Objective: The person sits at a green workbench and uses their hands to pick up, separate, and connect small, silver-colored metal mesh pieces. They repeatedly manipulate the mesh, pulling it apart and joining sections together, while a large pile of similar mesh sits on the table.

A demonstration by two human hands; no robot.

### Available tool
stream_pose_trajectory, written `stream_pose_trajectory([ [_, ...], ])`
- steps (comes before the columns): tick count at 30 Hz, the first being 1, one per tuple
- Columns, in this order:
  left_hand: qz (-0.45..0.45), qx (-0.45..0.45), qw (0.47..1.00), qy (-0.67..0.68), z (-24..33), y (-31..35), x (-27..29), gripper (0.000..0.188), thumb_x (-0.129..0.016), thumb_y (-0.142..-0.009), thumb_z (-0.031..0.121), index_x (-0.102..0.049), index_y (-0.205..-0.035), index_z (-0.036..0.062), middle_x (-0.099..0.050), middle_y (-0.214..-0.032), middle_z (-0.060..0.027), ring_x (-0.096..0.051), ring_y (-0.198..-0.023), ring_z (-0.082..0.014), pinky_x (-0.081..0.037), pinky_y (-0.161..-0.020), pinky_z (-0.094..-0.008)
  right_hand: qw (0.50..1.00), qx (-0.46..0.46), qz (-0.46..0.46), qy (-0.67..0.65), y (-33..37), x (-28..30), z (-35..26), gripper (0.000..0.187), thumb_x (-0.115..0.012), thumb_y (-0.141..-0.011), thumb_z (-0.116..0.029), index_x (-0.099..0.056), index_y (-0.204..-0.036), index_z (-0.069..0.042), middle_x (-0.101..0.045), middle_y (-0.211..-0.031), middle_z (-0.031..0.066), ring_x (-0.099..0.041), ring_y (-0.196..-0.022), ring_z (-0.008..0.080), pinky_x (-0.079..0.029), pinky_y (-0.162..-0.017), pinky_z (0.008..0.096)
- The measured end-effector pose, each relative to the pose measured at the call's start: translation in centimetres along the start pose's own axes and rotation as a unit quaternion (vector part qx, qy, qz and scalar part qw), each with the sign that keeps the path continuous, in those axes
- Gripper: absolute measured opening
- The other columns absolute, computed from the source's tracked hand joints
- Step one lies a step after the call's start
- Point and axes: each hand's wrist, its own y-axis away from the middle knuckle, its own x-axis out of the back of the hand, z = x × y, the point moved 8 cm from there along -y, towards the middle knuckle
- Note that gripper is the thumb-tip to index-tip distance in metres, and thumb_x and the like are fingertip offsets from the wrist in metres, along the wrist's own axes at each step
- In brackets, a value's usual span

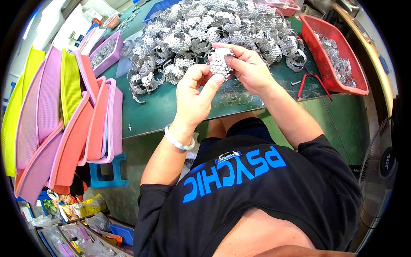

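Silvery mesh band (221, 64) sits pinched between thumb and fingers of both the left hand (193, 88) and the right hand (251, 72), above a green table (158, 112) beside a pile of similar pieces (205, 25). Light, even thumb pressure should keep it from bending out of shape.

A heap of curled, silver, metallic strips (239, 28) lay across the far part of the flat green table (150, 115); one curved silver strip (220, 67) was before it, between the bare left hand (195, 92) and bare right hand (254, 73). Right of the heap lay red-handled pliers (302, 85), then a long red plastic basket (357, 88) holding silver pieces (336, 55). Left of the heap sat a rectangular purple plastic basket (109, 63); left of the table stood nested purple, coral and lime plastic baskets (70, 147), near a blue plastic stool (107, 179)
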Motion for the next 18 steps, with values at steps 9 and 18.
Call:
stream_pose_trajectory([
  [9, 0.027, 0.007, 0.999, 0.024, 0.3, -0.1, 0.7, 0.016, -0.065, -0.081, 0.008, -0.058, -0.094, 0.0013, -0.054, -0.091, -0.0003, -0.048, -0.071, -0.0051, -0.04, -0.064, -0.0189, 0.998, 0.055, -0.004, 0.005, 0.0, 0.3, -0.4, 0.042, -0.043, -0.089, 0.0, -0.042, -0.131, -0.002, -0.057, -0.116, 0.0127, -0.056, -0.099, 0.0145, -0.046, -0.082, 0.0273],
  [18, 0.099, -0.022, 0.994, 0.034, 0.9, 0.1, 1.8, 0.023, -0.068, -0.077, 0.005, -0.054, -0.095, 0.0036, -0.054, -0.09, -0.0011, -0.048, -0.073, -0.0053, -0.04, -0.064, -0.0197, 0.995, 0.094, -0.039, -0.013, 0.2, -0.1, -0.5, 0.046, -0.044, -0.088, -0.001, -0.037, -0.134, -0.003, -0.05, -0.126, 0.0138, -0.053, -0.104, 0.0143, -0.043, -0.084, 0.0276],
])
